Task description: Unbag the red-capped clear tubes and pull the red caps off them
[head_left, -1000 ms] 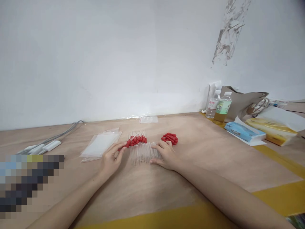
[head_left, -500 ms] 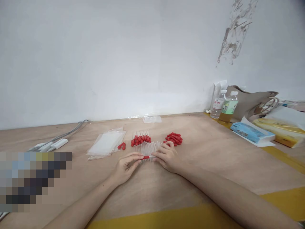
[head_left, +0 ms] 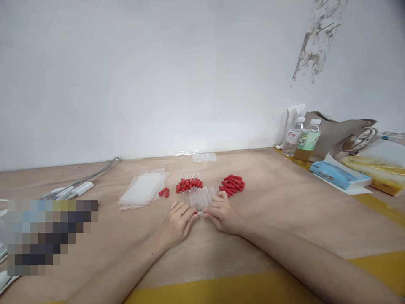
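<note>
My left hand (head_left: 179, 223) is closed on a red rubber dropper bulb (head_left: 195, 213), with its fingers covering most of it. A clear dropper tube (head_left: 200, 213) runs from the bulb to the pinched fingers of my right hand (head_left: 223, 213). Just beyond both hands lies a row of bare clear tubes (head_left: 199, 197). Behind that row are several tubes with red bulbs fitted (head_left: 189, 184), their thin ends pointing at the wall. A heap of loose red bulbs (head_left: 232, 185) lies to the right, and a few more bulbs (head_left: 164, 192) lie to the left.
Clear plastic bags (head_left: 142, 189) are stacked at the left, and another bag (head_left: 204, 157) lies near the wall. Cables and white plugs (head_left: 82, 188) are at far left. Two bottles (head_left: 307, 141), a tissue pack (head_left: 340, 173) and a grey bag (head_left: 332, 133) stand at right.
My left hand has closed further over the red bulb, which is now mostly hidden. Both hands sit slightly nearer to me, and the view has shifted a little.
</note>
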The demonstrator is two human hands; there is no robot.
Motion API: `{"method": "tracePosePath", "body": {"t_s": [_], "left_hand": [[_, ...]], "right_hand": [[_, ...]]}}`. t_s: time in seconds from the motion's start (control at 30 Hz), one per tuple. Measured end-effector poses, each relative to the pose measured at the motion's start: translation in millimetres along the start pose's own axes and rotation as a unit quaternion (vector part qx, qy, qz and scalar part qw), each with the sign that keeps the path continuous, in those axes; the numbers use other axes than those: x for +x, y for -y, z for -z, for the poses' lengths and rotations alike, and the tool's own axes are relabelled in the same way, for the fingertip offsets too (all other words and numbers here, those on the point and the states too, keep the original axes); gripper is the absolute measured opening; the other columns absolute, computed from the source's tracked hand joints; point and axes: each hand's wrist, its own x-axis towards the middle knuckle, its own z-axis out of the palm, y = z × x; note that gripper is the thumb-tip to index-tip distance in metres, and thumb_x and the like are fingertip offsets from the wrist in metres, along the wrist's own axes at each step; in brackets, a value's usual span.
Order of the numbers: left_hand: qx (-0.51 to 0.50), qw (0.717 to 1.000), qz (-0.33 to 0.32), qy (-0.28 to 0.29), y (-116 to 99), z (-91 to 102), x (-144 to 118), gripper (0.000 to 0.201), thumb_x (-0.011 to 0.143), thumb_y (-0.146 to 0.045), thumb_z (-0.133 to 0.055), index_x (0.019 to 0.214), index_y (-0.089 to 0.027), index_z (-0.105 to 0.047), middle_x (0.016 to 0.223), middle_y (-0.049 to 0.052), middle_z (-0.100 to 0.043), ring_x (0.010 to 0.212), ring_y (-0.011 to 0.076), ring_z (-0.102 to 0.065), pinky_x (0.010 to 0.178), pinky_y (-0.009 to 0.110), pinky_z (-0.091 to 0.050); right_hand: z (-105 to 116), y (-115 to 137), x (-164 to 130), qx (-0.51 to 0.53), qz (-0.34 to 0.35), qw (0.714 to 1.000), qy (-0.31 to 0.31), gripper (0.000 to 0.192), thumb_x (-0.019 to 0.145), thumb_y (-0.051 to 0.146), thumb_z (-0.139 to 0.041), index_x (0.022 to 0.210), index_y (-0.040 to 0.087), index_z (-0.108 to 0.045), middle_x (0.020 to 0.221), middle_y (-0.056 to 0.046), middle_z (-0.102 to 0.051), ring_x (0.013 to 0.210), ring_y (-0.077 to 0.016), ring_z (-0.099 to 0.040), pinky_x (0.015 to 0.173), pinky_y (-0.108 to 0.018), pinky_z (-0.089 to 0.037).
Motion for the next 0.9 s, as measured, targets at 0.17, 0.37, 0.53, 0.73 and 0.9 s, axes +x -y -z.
{"method": "tracePosePath", "body": {"t_s": [0.17,0.37,0.53,0.73,0.9], "left_hand": [[-0.034,0.999,-0.001,0.032,-2.7,4.9,0.0,0.027,0.089,-0.024,-0.032,0.079,-0.016,-0.056,0.069,0.005,-0.053,0.067,0.0160,-0.045,0.066,0.031,-0.034],[-0.087,0.995,0.013,0.056,-2.7,5.7,-1.8,0.029,0.090,-0.022,-0.029,0.074,-0.017,-0.053,0.065,0.003,-0.051,0.066,0.0148,-0.045,0.067,0.030,-0.033],[-0.133,0.986,0.035,0.096,-3.5,9.5,-3.2,0.032,0.091,-0.024,-0.026,0.071,-0.017,-0.050,0.066,0.002,-0.051,0.067,0.0140,-0.047,0.070,0.029,-0.034],[-0.156,0.980,0.031,0.117,-3.1,13.2,-4.3,0.031,0.091,-0.024,-0.025,0.071,-0.018,-0.048,0.066,0.001,-0.050,0.068,0.0142,-0.047,0.074,0.030,-0.034],[-0.167,0.979,0.020,0.116,-2.1,12.6,-6.2,0.030,0.090,-0.023,-0.023,0.072,-0.018,-0.047,0.066,0.002,-0.049,0.067,0.0145,-0.045,0.072,0.030,-0.034]], "right_hand": [[2.8,0.2,-1.7,-0.038,0.038,0.999,-0.006,0.024,0.087,0.026,-0.040,0.074,0.016,-0.057,0.057,0.001,-0.047,0.062,-0.0111,-0.038,0.069,-0.029,-0.023],[7.6,-1.1,-3.4,-0.077,0.107,0.991,-0.007,0.021,0.088,0.023,-0.039,0.077,0.016,-0.056,0.057,0.001,-0.045,0.061,-0.0115,-0.035,0.068,-0.029,-0.026],[12.1,-4.6,-6.0,-0.105,0.173,0.979,-0.017,0.019,0.088,0.018,-0.040,0.083,0.016,-0.057,0.057,0.002,-0.044,0.063,-0.0115,-0.037,0.069,-0.029,-0.029],[13.9,-6.4,-7.1,-0.116,0.218,0.968,-0.045,0.015,0.085,0.012,-0.043,0.085,0.014,-0.058,0.057,0.002,-0.044,0.063,-0.0112,-0.037,0.066,-0.029,-0.030],[19.8,-4.1,-4.2,-0.114,0.230,0.965,-0.048,0.016,0.085,0.011,-0.043,0.086,0.016,-0.058,0.058,0.002,-0.046,0.062,-0.0107,-0.037,0.066,-0.030,-0.030]]}}
